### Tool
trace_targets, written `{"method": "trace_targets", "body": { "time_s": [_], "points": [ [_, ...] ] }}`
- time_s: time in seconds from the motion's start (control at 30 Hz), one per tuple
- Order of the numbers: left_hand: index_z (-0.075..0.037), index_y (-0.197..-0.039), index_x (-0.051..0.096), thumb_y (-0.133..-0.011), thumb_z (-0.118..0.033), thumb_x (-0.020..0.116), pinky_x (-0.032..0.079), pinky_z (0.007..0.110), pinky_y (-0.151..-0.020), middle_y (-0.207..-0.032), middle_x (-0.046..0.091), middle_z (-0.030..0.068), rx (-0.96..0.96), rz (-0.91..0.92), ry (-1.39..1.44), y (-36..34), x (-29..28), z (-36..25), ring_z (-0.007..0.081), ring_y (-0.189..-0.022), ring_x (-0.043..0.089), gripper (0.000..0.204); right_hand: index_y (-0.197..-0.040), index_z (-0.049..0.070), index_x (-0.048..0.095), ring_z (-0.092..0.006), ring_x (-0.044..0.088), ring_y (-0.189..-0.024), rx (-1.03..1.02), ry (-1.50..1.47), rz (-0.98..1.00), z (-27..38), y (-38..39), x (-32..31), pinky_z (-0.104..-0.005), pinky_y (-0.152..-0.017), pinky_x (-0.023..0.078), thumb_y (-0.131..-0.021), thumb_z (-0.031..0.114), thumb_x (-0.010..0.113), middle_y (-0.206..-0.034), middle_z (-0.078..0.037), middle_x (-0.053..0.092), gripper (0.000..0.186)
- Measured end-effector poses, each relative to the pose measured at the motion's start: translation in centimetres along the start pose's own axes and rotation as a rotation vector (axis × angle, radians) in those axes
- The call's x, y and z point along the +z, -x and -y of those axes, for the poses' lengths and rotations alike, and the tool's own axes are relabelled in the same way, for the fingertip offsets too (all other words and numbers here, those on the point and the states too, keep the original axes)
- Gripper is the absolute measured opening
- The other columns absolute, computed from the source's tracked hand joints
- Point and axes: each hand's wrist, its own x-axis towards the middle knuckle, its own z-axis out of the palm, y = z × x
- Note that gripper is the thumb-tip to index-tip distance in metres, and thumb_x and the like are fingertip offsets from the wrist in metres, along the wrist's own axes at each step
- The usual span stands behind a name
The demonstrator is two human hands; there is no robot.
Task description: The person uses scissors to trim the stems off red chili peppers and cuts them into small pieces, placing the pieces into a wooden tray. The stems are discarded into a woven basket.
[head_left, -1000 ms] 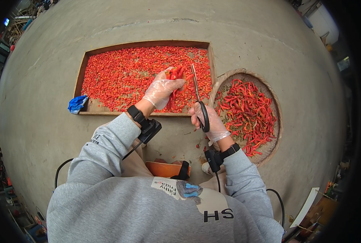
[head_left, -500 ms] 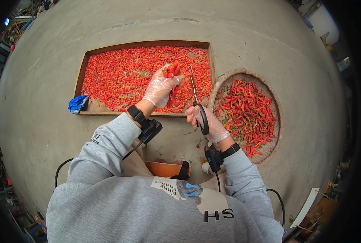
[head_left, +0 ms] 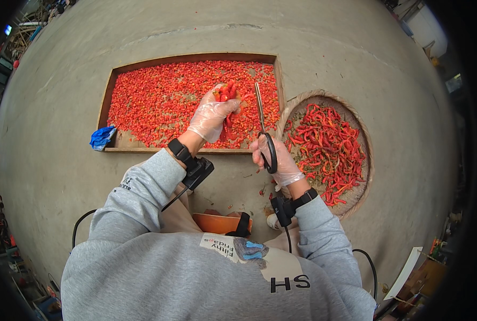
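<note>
My left hand (head_left: 211,117), in a clear plastic glove, grips a bunch of red chilli peppers (head_left: 225,92) above a wooden tray (head_left: 192,150) spread with small red chopped pieces. My right hand (head_left: 278,163), also gloved, is closed on black-handled scissors (head_left: 258,104), whose steel blades point upward just right of the bunch, slightly away from it. A round woven basket (head_left: 364,195) to the right of the tray holds whole red chillies (head_left: 329,144) and some greenish stems.
A blue crumpled bag (head_left: 101,140) sits at the tray's left front corner. An orange seat or board (head_left: 206,222) lies between my legs on the grey concrete floor (head_left: 62,160). Scattered bits lie near my feet. Clutter lines both far sides, and cables run beside my arms.
The scissors have shifted slightly up and to the right since half a second ago, away from the peppers. My left hand stays almost in place with the bunch.
</note>
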Motion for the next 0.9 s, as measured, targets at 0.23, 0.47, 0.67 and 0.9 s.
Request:
{"method": "trace_targets", "body": {
  "time_s": [0.23,0.47,0.67,0.9],
  "points": [
    [-0.007,-0.101,0.053,-0.081,-0.002,0.064,0.048,0.027,-0.07,-0.089,0.057,0.0006,0.021,0.017,-0.038,0.1,0.1,-0.1,0.0109,-0.077,0.056,0.023,-0.097,0.006,0.057,-0.0056,0.052,-0.068,-0.008,-0.024,0.088,-0.8,-0.3,0.1,-0.0225,-0.056,0.044,-0.092,0.052,0.049,-0.08,-0.001,0.057,0.048],
    [-0.008,-0.1,0.052,-0.082,-0.002,0.064,0.046,0.026,-0.071,-0.089,0.056,-0.0009,-0.009,0.019,-0.021,0.3,0.6,-0.1,0.0107,-0.077,0.055,0.023,-0.092,0.005,0.058,-0.0069,0.05,-0.057,0.045,0.065,-0.005,0.7,0.1,0.3,-0.0209,-0.053,0.042,-0.092,0.052,0.05,-0.067,-0.002,0.056,0.048],
    [-0.008,-0.1,0.052,-0.083,-0.004,0.065,0.047,0.027,-0.068,-0.089,0.056,-0.0007,0.036,-0.015,-0.002,0.1,0.2,-0.4,0.0107,-0.075,0.055,0.022,-0.094,0.005,0.057,-0.0073,0.051,-0.062,0.018,-0.003,0.035,0.3,0.2,0.2,-0.0212,-0.057,0.042,-0.091,0.054,0.049,-0.071,-0.002,0.057,0.05],
    [-0.008,-0.101,0.05,-0.082,-0.003,0.064,0.046,0.025,-0.069,-0.089,0.054,-0.0012,-0.018,0.046,-0.038,0.3,0.5,-0.5,0.0101,-0.075,0.053,0.023,-0.096,0.006,0.057,-0.0068,0.05,-0.068,-0.006,-0.01,0.115,-0.3,0.0,0.0,-0.0218,-0.062,0.042,-0.092,0.054,0.048,-0.075,-0.001,0.056,0.049]
  ]
}}
